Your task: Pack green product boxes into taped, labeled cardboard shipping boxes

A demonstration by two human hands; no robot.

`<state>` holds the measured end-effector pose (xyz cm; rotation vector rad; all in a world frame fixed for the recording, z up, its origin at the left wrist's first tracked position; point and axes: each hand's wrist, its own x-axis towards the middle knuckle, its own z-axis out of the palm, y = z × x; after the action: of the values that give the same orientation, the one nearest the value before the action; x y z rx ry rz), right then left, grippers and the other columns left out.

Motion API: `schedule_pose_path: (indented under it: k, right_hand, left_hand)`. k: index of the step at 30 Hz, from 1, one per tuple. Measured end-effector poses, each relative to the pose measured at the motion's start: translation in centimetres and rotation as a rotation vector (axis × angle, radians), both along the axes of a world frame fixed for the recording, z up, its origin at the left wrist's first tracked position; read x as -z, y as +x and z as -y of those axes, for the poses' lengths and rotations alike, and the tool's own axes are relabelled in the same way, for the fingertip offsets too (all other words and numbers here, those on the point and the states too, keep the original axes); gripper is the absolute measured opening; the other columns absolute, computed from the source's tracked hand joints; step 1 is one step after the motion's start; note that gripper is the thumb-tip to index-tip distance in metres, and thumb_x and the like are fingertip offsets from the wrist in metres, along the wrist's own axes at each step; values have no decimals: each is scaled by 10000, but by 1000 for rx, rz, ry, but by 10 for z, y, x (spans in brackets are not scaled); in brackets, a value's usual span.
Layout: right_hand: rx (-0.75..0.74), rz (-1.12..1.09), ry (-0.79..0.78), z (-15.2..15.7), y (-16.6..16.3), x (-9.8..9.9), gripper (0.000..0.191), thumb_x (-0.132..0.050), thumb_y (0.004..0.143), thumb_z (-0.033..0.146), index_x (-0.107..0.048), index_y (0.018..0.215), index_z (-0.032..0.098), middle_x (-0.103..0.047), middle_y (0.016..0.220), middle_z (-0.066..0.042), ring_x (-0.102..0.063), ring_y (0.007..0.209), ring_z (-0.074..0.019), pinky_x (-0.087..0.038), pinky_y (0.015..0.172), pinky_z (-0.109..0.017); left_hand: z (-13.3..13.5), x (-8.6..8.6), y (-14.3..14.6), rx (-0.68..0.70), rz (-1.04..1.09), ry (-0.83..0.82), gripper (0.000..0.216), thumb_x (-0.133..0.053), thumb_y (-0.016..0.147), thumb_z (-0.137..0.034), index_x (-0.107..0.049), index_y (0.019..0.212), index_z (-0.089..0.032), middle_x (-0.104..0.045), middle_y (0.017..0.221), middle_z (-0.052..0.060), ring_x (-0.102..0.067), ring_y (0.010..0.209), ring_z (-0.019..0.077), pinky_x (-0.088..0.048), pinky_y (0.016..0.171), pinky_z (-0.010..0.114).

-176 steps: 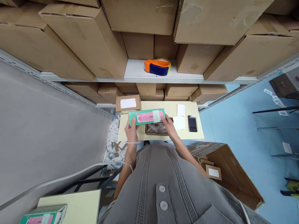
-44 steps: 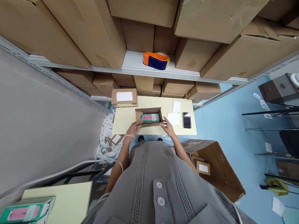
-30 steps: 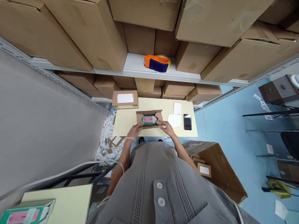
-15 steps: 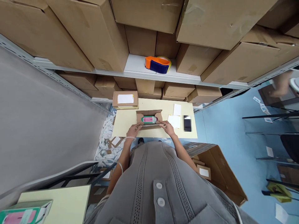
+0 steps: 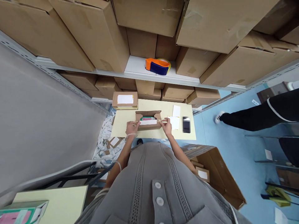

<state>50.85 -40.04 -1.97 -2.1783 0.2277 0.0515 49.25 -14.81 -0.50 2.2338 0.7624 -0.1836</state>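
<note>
A small open cardboard box (image 5: 149, 115) sits on the pale yellow table (image 5: 123, 123). Inside it lies a green and pink product box (image 5: 147, 118), mostly covered. My left hand (image 5: 132, 127) pinches the left end of the box's near flap (image 5: 148, 122), which bears a white strip. My right hand (image 5: 167, 124) pinches the flap's right end. The flap is raised over the opening.
A closed labelled carton (image 5: 125, 100) lies at the table's far left, white labels (image 5: 174, 121) and a dark phone (image 5: 186, 124) to the right. A tape dispenser (image 5: 157, 66) rests on the shelf. An open carton (image 5: 217, 174) stands on the floor. Another person's leg (image 5: 254, 113) crosses at right.
The product box went from my hands into the cardboard box. Both hands then lifted the near flap over it. A person's leg has come in at right.
</note>
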Motion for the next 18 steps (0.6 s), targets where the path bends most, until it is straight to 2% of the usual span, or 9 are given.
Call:
schedule_pose_path:
  k: [2,4,7,10,13,18]
  right_hand:
    - [-19,83,-88,-3,11,-12,559,-562,881,410,-423,1369,173,-619,1240,-138,-641,1065,-238,-508,901,-380]
    - [-97,168,-222,-11,24,-25,600,-562,887,393,-400,1415,156,-554,1343,-163,-528,1251,-268,-433,1024,-419]
    - [-281,218,-446,-34,42,-43,613,-509,929,388,-374,1473,137,-426,1487,-173,-338,1417,-286,-266,1156,-460]
    - [-460,216,-612,-61,48,-50,609,-424,973,406,-340,1510,132,-307,1580,-143,-167,1493,-294,-80,1206,-511]
    - [-545,173,-693,-78,40,-50,613,-352,994,432,-330,1517,113,-295,1585,-143,-155,1494,-325,15,1188,-584]
    - [-557,149,-753,-79,13,-40,619,-311,1003,422,-297,1529,96,-311,1570,-162,-208,1479,-338,49,1167,-629]
  left_hand:
    - [-1,8,1,-49,12,-60,394,-731,741,-474,-542,949,-197,-511,1227,66,-628,902,157,-494,886,342]
    - [-2,19,4,-96,31,-128,479,-782,692,-422,-487,992,-193,-469,1206,63,-599,968,160,-479,916,343]
    - [-2,35,8,-140,52,-186,527,-793,682,-364,-438,1030,-189,-450,1181,76,-536,1120,202,-439,988,363]
    - [-2,45,12,-120,38,-194,522,-765,711,-350,-416,1058,-177,-454,1192,108,-488,1214,242,-393,1047,379]
    - [-1,47,13,-96,46,-209,541,-746,725,-367,-405,1097,-174,-456,1223,131,-465,1258,270,-370,1076,410]
    - [2,44,9,-91,24,-227,611,-717,749,-414,-380,1188,-155,-425,1317,181,-433,1313,299,-371,1082,434]
